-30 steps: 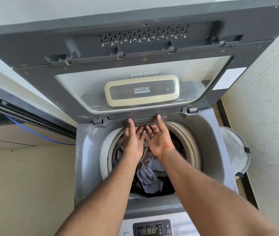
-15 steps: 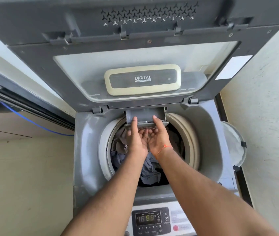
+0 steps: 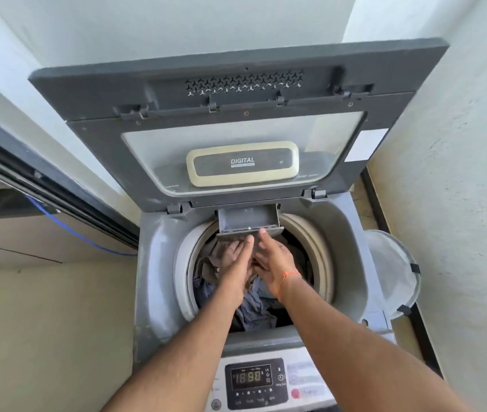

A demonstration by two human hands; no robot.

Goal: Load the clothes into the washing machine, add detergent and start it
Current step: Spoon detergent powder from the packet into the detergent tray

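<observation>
The grey top-load washing machine (image 3: 159, 263) stands with its lid (image 3: 236, 120) raised. Grey, brown and dark clothes (image 3: 254, 310) lie in the drum (image 3: 322, 257). The grey detergent drawer (image 3: 248, 218) sticks out from the back rim over the drum. My left hand (image 3: 236, 260) holds the drawer's front lip, thumb at the edge and fingers underneath. My right hand (image 3: 274, 260), with an orange thread at the wrist, is beside it with fingers spread below the drawer and only the thumb tip touching the lip. No detergent is in view.
The control panel (image 3: 254, 379) at the front shows a lit display. A white mesh laundry basket (image 3: 390, 269) stands at the machine's right, against a wall. A blue cable (image 3: 67, 227) and a dark sliding-door frame run along the left.
The detergent drawer has come out from the back rim over the drum, drawn by both hands. My head has tilted up, so the whole lid shows. My right hand's fingers have loosened.
</observation>
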